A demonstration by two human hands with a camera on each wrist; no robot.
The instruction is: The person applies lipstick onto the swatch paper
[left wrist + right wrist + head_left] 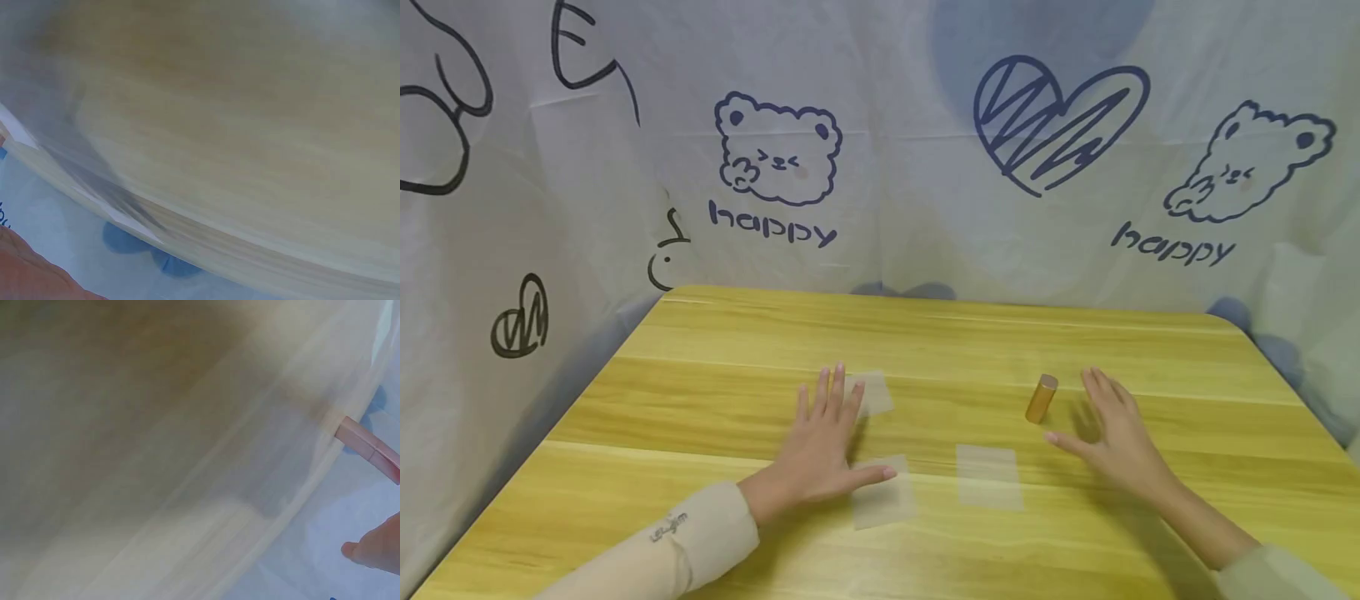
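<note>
A shiny copper-coloured lipstick tube (1041,399) stands upright on the table, right of centre; the right wrist view shows the same tube (369,450) with a seam across it. My right hand (1116,442) is just right of the tube, its thumb and fingers spread apart with a gap between them and the tube. To the left, my left hand (818,454) holds nothing, and its fingers fan out over the table. Its fingertips overlap a pale translucent square (877,396) in the head view, and the thumb crosses a second square (883,507).
A third pale square (989,479) lies between the hands. The yellow wood-grain table (700,333) has rounded far corners. Behind it hangs a white curtain (910,217) with drawn bears, hearts and lettering.
</note>
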